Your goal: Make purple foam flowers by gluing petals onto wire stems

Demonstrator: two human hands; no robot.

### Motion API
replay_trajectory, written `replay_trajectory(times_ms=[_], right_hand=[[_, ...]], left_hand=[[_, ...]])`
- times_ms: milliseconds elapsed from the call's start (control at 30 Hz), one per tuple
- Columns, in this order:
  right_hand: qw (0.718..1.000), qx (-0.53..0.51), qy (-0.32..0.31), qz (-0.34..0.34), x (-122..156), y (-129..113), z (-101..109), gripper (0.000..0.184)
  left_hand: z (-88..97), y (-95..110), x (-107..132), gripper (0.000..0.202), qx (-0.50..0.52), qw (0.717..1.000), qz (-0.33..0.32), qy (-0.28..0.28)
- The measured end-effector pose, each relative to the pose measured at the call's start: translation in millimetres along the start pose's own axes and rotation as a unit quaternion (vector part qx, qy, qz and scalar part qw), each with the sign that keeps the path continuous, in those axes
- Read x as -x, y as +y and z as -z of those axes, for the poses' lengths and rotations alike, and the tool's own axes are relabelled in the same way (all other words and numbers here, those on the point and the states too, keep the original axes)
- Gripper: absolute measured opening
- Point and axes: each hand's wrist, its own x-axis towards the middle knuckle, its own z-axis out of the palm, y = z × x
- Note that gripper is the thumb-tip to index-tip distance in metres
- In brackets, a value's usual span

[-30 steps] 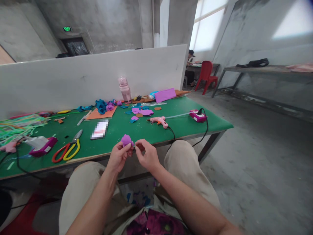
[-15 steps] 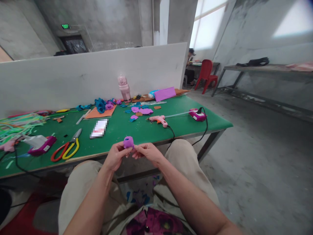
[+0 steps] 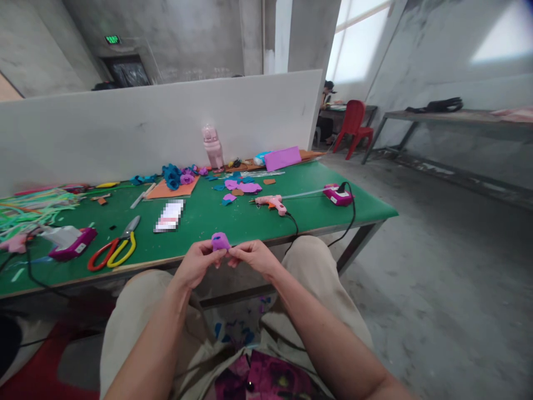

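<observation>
Just off the front edge of the green table (image 3: pixel 216 214), over my lap, is a small purple rolled flower (image 3: pixel 220 241) with a dark blue centre. My left hand (image 3: pixel 200 261) is closed on its left side and base. The thumb and fingers of my right hand (image 3: pixel 252 256) pinch its lower right edge. Fingers hide the underside of the flower. On the table beyond lie purple, blue and brown cut pieces (image 3: pixel 249 188) and a pink hot glue gun (image 3: pixel 272 203) with a clear glue stick in its back.
Red-and-yellow-handled scissors (image 3: pixel 114 250), a phone (image 3: pixel 170 215) and a purple power strip (image 3: pixel 73 244) lie left. Blue and purple flowers (image 3: pixel 172 176) rest on orange sheets. A pink bottle (image 3: pixel 213 147) stands by the white partition (image 3: pixel 166 122). Another purple power strip (image 3: pixel 338 194) is at right; a person (image 3: pixel 327 105) sits beyond.
The purple flower has tilted slightly in my fingers, its opening showing less. Both hands keep their hold, and the view has shifted a little.
</observation>
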Motion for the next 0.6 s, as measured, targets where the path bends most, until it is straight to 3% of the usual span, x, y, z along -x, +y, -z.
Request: replay_trajectory(times_ms=[600], right_hand=[[0.997, -0.067, 0.015, -0.021, -0.9, 3.3, -4.3, 0.031]], left_hand=[[-5.5, -7.0, -3.7, 0.016, 0.028, 0.998, 0.008, 0.047]])
